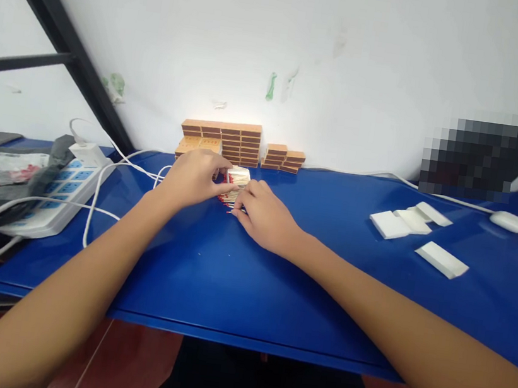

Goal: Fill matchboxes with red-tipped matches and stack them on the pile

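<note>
My left hand (194, 176) and my right hand (263, 217) meet over a small pile of red-tipped matches (228, 199) on the blue table (210, 276). A small open matchbox tray (240, 175) lies just behind the pile, by my left thumb and forefinger. The left fingers are curled and pinched at the tray's edge. My right fingers are bent and pressed together against the matches, gathering them. Part of the pile is hidden under both hands.
Stacks of orange matchboxes (227, 142) stand against the white wall, with a lower stack (284, 158) beside them. White box sleeves (403, 220) and another (441, 259) lie at right. A power strip (56, 193) with white cables (94, 210) sits at left.
</note>
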`<act>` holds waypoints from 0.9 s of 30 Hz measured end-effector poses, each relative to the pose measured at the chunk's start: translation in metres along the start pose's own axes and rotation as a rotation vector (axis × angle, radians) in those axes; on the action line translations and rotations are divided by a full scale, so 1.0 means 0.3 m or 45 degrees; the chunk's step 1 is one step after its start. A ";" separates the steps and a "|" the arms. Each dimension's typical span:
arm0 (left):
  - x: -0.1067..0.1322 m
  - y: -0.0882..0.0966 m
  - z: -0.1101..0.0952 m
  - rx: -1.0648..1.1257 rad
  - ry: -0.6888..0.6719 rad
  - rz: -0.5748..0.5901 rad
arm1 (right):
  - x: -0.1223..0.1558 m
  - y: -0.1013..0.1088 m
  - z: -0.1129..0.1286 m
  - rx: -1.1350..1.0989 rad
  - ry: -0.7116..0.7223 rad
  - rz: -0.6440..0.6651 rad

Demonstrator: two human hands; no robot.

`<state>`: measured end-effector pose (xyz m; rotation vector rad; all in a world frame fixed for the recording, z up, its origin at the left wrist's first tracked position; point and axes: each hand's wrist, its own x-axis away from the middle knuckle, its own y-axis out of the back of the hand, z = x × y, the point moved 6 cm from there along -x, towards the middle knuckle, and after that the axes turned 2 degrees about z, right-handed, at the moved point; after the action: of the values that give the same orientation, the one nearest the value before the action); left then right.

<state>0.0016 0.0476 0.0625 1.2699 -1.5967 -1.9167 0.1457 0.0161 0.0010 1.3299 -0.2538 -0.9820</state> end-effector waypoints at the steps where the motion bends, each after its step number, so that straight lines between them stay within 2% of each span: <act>1: 0.001 0.002 0.001 0.005 -0.001 -0.009 | 0.000 -0.002 0.005 0.034 -0.011 -0.004; 7: 0.001 0.000 0.013 -0.025 -0.011 0.006 | -0.002 0.001 -0.001 0.012 -0.052 0.032; 15: -0.001 -0.007 0.005 -0.057 -0.018 0.053 | 0.000 0.049 -0.058 -0.033 -0.002 0.089; 21: 0.000 -0.007 0.005 -0.050 -0.017 0.050 | 0.008 0.048 -0.062 -0.067 0.024 0.129; 27: -0.002 -0.005 0.000 -0.037 -0.013 0.063 | 0.018 0.068 -0.057 0.048 -0.048 0.055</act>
<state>0.0023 0.0485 0.0613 1.1999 -1.5850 -1.9125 0.1697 0.0225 0.0124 1.3360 -0.3300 -0.9709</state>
